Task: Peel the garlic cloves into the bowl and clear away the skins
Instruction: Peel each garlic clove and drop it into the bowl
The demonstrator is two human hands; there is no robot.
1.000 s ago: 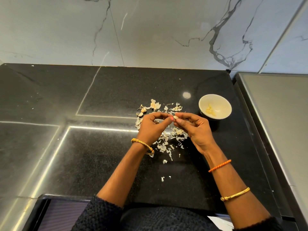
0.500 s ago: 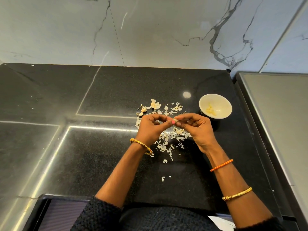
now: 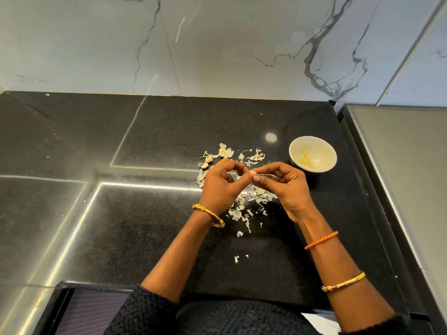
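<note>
I hold a clove (image 3: 253, 173) between my two hands above the black surface (image 3: 150, 213), roughly midway between its left and right edges. My left hand (image 3: 221, 187) has its fingers curled, the thumb and forefinger tips pinching the clove from the left. My right hand (image 3: 285, 187) pinches it from the right with curled fingers, and a thin strip of skin (image 3: 268, 175) runs from the clove along those fingers. Under and behind my hands the loose skins (image 3: 244, 206) lie scattered on the surface, a few small bits trailing toward the near edge. Two unpeeled cloves (image 3: 208, 162) sit at the far left of that scatter, just beyond my left hand. The bowl (image 3: 326, 147) stands near the right edge, just beyond my right hand, with a few peeled cloves (image 3: 305, 159) lying in its bottom. A gold bangle (image 3: 210, 215) rings my left wrist; an orange cord (image 3: 320, 240) and another gold bangle (image 3: 343, 282) ring my right forearm
</note>
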